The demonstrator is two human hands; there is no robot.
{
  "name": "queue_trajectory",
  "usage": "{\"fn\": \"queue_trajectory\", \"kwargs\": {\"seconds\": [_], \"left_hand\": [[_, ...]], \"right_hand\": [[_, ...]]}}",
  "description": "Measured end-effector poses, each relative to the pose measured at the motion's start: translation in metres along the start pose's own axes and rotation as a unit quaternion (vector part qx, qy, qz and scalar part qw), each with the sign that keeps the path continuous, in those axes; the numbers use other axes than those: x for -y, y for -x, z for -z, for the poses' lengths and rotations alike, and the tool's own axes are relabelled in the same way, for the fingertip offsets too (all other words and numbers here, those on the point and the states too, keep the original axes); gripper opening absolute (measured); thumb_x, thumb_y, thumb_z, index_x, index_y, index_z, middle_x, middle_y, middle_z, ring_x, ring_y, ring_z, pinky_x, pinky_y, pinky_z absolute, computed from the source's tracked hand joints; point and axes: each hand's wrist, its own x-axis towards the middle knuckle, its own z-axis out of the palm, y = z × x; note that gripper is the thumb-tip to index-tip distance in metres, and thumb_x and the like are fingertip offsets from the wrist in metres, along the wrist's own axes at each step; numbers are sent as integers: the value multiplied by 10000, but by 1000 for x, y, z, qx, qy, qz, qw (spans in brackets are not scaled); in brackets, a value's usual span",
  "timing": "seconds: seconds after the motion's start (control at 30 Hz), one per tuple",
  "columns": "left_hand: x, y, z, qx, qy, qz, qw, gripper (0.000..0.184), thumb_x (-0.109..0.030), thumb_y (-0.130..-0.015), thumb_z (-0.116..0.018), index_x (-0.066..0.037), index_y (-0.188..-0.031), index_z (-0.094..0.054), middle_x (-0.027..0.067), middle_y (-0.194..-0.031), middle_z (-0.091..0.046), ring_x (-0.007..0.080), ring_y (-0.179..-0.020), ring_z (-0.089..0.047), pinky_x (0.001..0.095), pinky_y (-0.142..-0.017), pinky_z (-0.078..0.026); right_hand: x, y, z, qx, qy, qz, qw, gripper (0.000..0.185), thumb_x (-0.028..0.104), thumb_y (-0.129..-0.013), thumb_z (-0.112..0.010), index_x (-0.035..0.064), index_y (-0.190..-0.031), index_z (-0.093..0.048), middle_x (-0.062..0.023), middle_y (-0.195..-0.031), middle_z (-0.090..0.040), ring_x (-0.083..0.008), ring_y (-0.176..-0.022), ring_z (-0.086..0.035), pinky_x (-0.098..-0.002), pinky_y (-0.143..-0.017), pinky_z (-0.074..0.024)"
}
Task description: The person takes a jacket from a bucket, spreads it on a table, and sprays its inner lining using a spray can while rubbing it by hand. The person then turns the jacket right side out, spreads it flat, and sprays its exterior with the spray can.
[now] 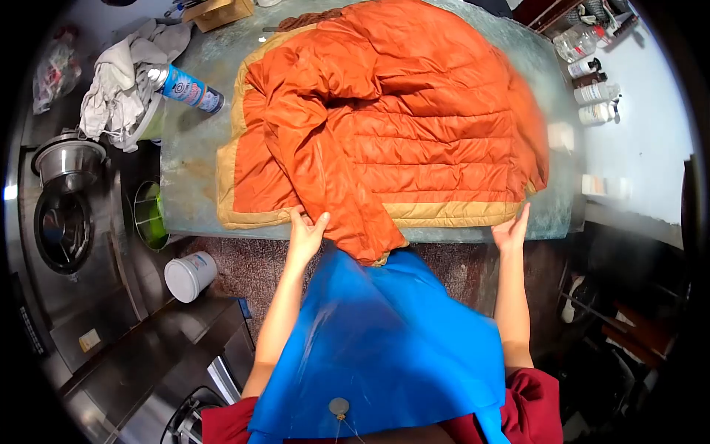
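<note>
An orange quilted jacket (436, 148) with a tan hem lies spread over a grey-green worktable (188, 163). One of its sleeves (351, 214) runs across the front and droops past the near table edge. At the hem just left of that sleeve, my left hand (305, 235) grips the fabric, thumb apart from the index finger. My right hand (510, 231) has hold of the hem near its right corner, with the fingertips partly hidden. A blue apron (392, 333) covers my front below the jacket.
A blue spray can (191, 89) lies on the table's left, near a pile of grey cloth (129, 81). Several bottles (597, 92) stand at the right. A white bucket (190, 276) is on the floor, and a front-loading machine (65, 229) is at far left.
</note>
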Motion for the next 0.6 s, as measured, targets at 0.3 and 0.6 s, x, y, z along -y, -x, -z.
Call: {"fn": "queue_trajectory", "kwargs": {"seconds": [0.3,0.6], "left_hand": [[-75,-2,10,67,538,157,826,374,-198,-1011,-408,34,-1304,-427,191,-1279,-539,308,-1147,-564,441,-933,-512],[-104,-38,39,67,656,109,744,348,-138,-982,-404,47,-1270,-468,201,-1283,-534,334,-1152,-553,484,-986,-470]], "right_hand": [[3,-45,11,-18,-69,-47,996,552,441,-949,-491,80,-1364,-448,-103,-1400,-472,-289,-1271,-458,-472,-1072,-349],[17,-18,-11,12,-141,-5,990,604,474,-940,-460,81,-1397,-410,-109,-1442,-421,-292,-1322,-397,-483,-1101,-296]]}}
